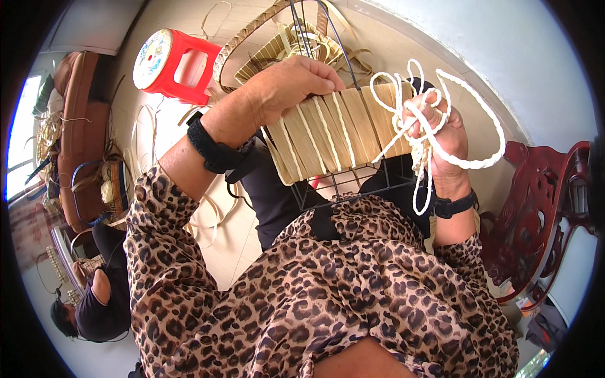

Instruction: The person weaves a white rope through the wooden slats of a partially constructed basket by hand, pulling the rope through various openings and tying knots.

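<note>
Head view: left hand (pixel 293 82) pinches the far edge of the panel (pixel 365 126) just below it — likely light, stiff; right hand (pixel 449 140) curls round cord (pixel 420 151) — probably soft, best gripped where bunched.

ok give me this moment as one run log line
left hand: at tan panel's far edge | right hand: holding looped white cord | red stool: left of panel

A black wire frame (pixel 334 203) sits tilted over the person's lap (pixel 268 195), and from here I can see one side covered by flat tan strips (pixel 372 120) laid edge to edge. White twisted cord (pixel 482 164) crosses their left part in several slanting lines; more hangs in loose, tangled loops at the right end.
</note>
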Demonstrator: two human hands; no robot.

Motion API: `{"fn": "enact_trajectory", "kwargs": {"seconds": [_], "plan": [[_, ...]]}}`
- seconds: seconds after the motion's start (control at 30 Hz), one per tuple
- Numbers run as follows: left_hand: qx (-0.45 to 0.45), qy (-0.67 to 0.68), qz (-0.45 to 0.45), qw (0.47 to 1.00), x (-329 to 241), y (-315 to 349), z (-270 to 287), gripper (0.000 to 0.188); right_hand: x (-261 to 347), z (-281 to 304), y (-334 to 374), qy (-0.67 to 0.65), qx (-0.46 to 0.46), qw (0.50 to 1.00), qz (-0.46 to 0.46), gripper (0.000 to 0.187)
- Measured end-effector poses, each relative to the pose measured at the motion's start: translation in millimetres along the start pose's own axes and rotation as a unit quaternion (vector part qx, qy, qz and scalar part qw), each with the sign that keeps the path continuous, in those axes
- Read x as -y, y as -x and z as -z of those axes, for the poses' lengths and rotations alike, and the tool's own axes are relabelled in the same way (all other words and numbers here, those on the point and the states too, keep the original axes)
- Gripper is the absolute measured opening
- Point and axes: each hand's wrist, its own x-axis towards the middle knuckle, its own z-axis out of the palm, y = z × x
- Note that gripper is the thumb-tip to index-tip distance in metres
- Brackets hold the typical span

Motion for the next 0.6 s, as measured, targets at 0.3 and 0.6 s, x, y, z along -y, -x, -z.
{"fn": "enact_trajectory", "kwargs": {"seconds": [0.3,0.6], "plan": [[-0.03,-0.028,-0.042,0.998,-9,14,1,0.019,2,0,-1,-0.013,0.011,1.0,-0.006,0.017],[0.008,-0.212,-0.062,0.975,-15,20,17,0.021,3,-2,-2,-0.021,-0.013,1.0,-0.014,0.017]]}}
